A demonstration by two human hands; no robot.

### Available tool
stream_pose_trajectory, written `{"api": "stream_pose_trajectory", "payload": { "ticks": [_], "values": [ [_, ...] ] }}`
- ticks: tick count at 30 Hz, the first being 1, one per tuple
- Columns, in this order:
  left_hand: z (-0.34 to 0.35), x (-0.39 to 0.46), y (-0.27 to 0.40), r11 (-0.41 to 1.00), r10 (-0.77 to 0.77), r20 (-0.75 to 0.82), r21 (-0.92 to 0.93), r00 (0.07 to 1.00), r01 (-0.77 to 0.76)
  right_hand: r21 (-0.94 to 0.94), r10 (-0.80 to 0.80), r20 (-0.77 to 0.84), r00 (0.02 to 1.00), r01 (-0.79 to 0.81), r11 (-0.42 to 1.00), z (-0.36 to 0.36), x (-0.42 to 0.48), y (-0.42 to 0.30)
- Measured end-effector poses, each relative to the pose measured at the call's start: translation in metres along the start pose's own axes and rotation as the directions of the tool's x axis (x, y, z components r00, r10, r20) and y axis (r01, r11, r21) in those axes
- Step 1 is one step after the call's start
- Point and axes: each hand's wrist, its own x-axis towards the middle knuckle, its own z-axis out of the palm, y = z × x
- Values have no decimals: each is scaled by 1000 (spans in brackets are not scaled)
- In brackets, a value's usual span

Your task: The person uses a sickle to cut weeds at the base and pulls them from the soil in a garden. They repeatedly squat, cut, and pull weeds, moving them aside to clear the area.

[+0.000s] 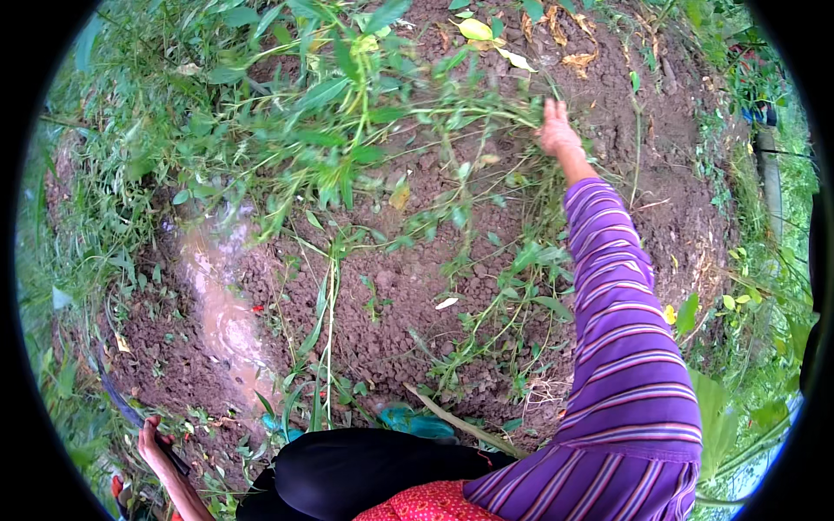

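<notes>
My left hand (154,445), at the lower left, grips the dark handle of a sickle (117,395). The sickle's curved blade points up and away over the soil and weeds. At the upper right my right hand (559,133) reaches out low over the ground, its fingers stretched forward. Long stems of pulled weeds (482,113) run leftward from beside its thumb. Blur hides whether these stems are held or only touched. More uprooted weeds (521,267) lie on the brown soil (404,280) below my right forearm.
A muddy puddle (231,319) lies left of centre. Dense green weeds (130,156) cover the left side. A stick (462,423) lies by my teal shoe (417,420). Dry leaves (578,60) are scattered at the top. A pale post or pipe (771,182) runs along the right edge.
</notes>
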Motion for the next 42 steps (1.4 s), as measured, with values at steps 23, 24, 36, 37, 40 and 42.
{"api": "stream_pose_trajectory", "payload": {
  "ticks": [23, 24, 36, 37, 40, 42],
  "values": [
    [-11, -8, -45, 988, -83, -39, -135, 996, 77, 11, -224, -176, 959, 229, 973, -13, -91, -33],
    [7, -3, -39, 981, -149, -45, -130, 988, 142, -1, -261, -154, 953, 264, 964, -33, -108, -43],
    [83, 19, -15, 964, 45, 212, -267, 976, 14, -524, 604, -38, 796, -530, 667, -164, -264, 350],
    [83, 24, -25, 954, 32, 225, -299, 974, 38, -454, 645, -183, 742, -646, 614, -171, -280, 396],
    [95, 26, -45, 896, -49, 267, -413, 962, 161, -665, 645, 188, 741, -387, 638, -182, -270, 448],
    [92, 33, -56, 883, -65, 323, -421, 944, 205, -639, 496, 394, 774, -157, 753, -167, -231, 415]
  ]
}}
